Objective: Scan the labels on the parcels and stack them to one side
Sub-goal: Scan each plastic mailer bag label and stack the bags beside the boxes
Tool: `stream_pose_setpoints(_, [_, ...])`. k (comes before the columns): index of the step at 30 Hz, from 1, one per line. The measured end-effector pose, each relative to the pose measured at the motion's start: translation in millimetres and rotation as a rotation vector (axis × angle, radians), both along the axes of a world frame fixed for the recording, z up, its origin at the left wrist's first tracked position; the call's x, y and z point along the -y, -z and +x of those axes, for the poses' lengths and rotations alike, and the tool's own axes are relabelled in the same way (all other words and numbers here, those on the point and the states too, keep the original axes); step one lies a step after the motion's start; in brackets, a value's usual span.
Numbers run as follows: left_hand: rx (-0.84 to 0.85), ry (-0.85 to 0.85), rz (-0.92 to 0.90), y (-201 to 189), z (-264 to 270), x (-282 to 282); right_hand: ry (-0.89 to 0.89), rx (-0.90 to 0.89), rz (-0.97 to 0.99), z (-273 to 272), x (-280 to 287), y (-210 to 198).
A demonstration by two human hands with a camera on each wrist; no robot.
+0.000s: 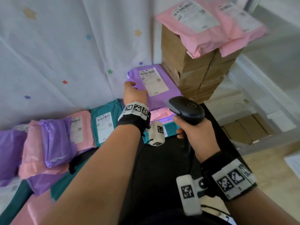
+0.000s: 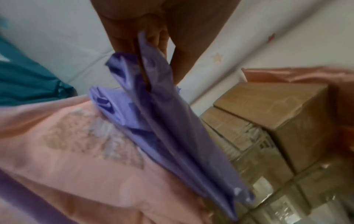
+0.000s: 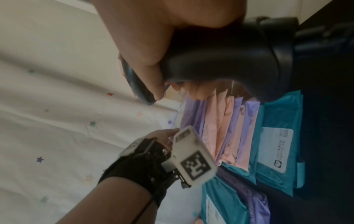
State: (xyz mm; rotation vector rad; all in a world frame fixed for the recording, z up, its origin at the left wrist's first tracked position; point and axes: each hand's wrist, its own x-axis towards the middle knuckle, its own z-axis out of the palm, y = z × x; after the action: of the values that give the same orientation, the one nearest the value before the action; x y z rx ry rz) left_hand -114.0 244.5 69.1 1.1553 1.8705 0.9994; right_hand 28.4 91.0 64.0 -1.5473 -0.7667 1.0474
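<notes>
While left hand [image 1: 134, 93] pinches purple parcel [image 1: 162, 96] | fingertips hidden | label [image 1: 153, 82] blurred

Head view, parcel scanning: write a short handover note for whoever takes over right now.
Left hand pinches the edge of the purple parcel, label up, on top of the stack beside the cardboard boxes.
Right hand grips the scanner, pointed toward that stack.
Done: several pink, purple and teal parcels lie stacked under it.
Left: a row of labelled parcels remains along the wall on the left; whether the purple one has been scanned cannot be told.
</notes>
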Motion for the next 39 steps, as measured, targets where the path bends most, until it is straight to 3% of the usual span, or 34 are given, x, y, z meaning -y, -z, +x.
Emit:
stream_pose_setpoints(4, [-0.265, 0.113, -0.010, 6.1, -2.3, -3.6, -0.015, 0.016, -0.015, 0.5, -5.5, 1.5])
stream_pose_setpoints(11, [-0.175, 0.009, 0.059, 26.2, -50.7, 15.5, -0.077, 0.028, -0.035, -21.0, -14.0, 6.0])
stream_pose_setpoints(16, [-0.361, -0.010, -0.314, 68.0, -119.3, 41.7, -0.169, 0.061, -0.046, -54.4, -14.5, 14.0])
stream_pose_setpoints(20, [-0.414, 0.003, -0.565, 87.8, -153.4, 57.8, -0.236, 0.065, -0.089, -77.7, -16.5, 25.0])
stream_pose_setpoints(29, [-0.113, -0.083, -0.540, 104.9, -175.4, 63.9, -0.263, 0.038, -0.200, -96.7, -12.7, 47.3])
stream_pose_setpoints(36, [-0.056, -0.042, -0.532, 100.3, -178.6, 59.8, -0.262, 0.077, -0.186, -106.0, -10.0, 47.4])
stream_pose_setpoints(39, [0.130, -0.036, -0.554, 93.2, -176.1, 64.3, -0.266, 0.080, -0.165, -109.1, -8.0, 45.1])
